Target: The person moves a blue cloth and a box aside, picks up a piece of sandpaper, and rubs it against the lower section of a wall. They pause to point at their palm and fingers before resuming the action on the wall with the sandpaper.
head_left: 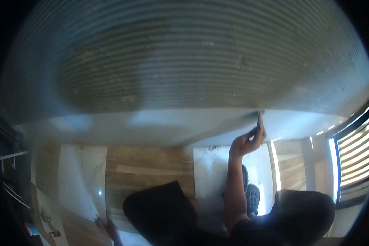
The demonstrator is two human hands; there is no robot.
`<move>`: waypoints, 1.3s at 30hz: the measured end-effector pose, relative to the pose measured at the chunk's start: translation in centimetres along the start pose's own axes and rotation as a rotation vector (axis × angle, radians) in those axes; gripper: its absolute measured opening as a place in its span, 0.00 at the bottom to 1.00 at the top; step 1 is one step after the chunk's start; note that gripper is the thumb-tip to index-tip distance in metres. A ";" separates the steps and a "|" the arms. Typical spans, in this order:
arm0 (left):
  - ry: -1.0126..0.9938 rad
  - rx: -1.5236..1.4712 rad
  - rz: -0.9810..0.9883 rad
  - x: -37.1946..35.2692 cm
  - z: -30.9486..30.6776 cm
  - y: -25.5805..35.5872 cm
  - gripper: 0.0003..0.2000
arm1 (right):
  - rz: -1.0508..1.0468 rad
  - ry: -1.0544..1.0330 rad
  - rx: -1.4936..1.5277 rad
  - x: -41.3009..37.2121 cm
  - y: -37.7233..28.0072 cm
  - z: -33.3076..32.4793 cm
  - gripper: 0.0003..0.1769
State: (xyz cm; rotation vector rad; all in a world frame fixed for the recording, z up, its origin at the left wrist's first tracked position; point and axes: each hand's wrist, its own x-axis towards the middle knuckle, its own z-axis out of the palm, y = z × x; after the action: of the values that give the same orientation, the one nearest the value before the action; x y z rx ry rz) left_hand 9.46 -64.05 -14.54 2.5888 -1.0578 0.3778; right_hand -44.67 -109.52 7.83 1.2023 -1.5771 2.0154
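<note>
My right hand (pixel 252 141) is raised against the wall, with its fingers pointing up and pressed together. Its fingertips touch the line where the grey ridged surface (pixel 192 65) meets a smooth pale band (pixel 160 123). A small dark thin bit shows at the fingertips; what it is cannot be made out. Low on the left, my left hand (pixel 104 226) hangs over the floor, away from the wall. It is dim and slightly blurred, its fingers look apart, and no object shows in it.
Wood-look strips (pixel 149 164) and pale marbled tiles (pixel 82 172) cover the floor. My dark clog (pixel 253 197) stands under my right forearm. A slatted window (pixel 356 156) lets in bright light at the right. Dark items with pale bars (pixel 12 156) stand at the left edge.
</note>
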 end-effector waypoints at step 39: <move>-0.170 0.038 -0.265 0.5 -2.3 3.2 0.32 | -0.426 -0.198 0.030 -1.4 0.0 1.5 0.22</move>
State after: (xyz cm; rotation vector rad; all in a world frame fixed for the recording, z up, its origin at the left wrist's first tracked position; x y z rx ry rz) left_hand 7.28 -65.66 -11.67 2.7881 -0.7476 0.1169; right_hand -43.22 -110.56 6.85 1.6312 -1.2364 1.6925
